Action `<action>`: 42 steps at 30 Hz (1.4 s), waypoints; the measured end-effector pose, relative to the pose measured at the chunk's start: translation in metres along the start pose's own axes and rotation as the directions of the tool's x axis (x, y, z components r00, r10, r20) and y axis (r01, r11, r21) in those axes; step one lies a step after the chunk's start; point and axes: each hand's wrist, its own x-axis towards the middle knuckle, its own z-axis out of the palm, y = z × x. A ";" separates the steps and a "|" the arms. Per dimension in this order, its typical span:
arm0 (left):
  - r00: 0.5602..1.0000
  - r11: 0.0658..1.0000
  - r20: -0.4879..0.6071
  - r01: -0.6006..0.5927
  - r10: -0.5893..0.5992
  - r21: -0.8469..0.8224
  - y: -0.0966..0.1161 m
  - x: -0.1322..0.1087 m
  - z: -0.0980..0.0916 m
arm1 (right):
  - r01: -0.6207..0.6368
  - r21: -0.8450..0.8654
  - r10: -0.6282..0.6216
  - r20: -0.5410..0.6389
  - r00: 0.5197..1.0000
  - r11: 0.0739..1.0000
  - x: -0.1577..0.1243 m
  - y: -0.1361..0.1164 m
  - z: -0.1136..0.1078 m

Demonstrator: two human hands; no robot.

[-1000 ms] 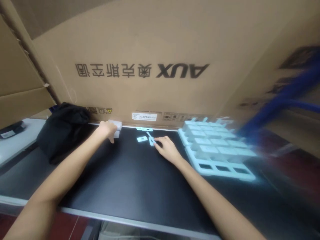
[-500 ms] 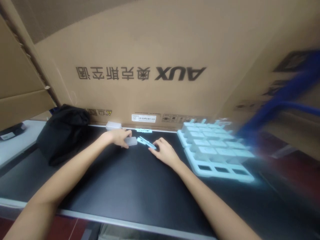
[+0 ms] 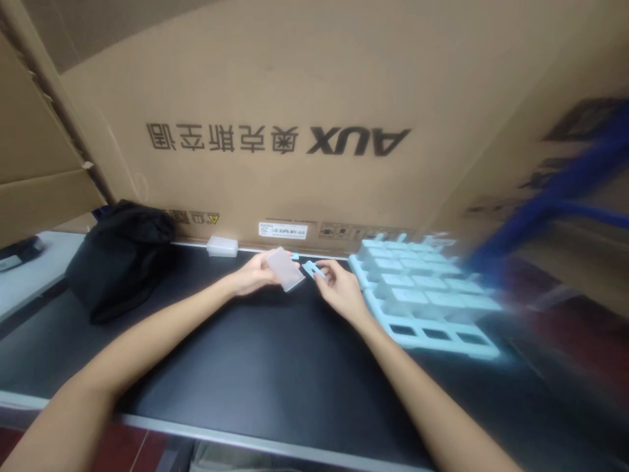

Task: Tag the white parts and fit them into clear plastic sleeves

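Note:
My left hand (image 3: 251, 275) is closed on a small translucent white plastic case (image 3: 285, 268), held tilted just above the black table (image 3: 255, 367). Right beside it, my right hand (image 3: 339, 286) pinches a small light-blue flat plastic piece (image 3: 310, 268) between thumb and fingertips. The blue piece nearly touches the case's right edge. A second white plastic case (image 3: 222, 246) lies at the back of the table, against the cardboard. A sliver of another light-blue piece (image 3: 295, 255) shows behind the held case.
A light-blue tray (image 3: 442, 341) with several white blocks in its slots lies to the right. A black bag (image 3: 120, 252) sits at the back left. A big cardboard box (image 3: 314, 111) walls off the back. A blurred blue bar (image 3: 560, 190) crosses the right side.
My left hand took a white case from the back and brought it toward the middle, lifting and tilting it. My right hand picked the blue piece off the table and raised it beside the case.

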 end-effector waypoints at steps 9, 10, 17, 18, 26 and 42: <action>0.974 0.978 -0.193 -0.146 0.117 -0.147 -0.019 -0.007 0.019 | -0.145 0.605 0.073 0.141 0.987 0.783 -0.017 -0.025 0.020; 0.972 0.979 -0.201 -0.149 0.120 -0.138 -0.019 -0.008 0.019 | -0.170 0.630 0.081 0.168 0.982 0.757 -0.019 -0.027 0.024; 0.984 0.984 -0.156 -0.113 0.091 -0.137 -0.022 -0.010 0.022 | -0.228 0.696 0.111 0.210 0.971 0.681 -0.027 -0.027 0.038; 0.985 0.984 -0.148 -0.106 0.084 -0.145 -0.023 -0.011 0.024 | -0.232 0.696 0.104 0.221 0.970 0.679 -0.028 -0.028 0.039; 0.979 0.961 -0.149 -0.098 0.140 0.260 -0.031 -0.012 0.026 | -0.202 0.516 0.051 0.291 0.955 0.832 -0.039 -0.034 0.040; 0.955 0.705 -0.035 -0.191 0.293 0.683 -0.041 -0.021 0.047 | -0.009 -0.183 -0.003 -0.067 0.998 0.983 0.015 0.011 0.022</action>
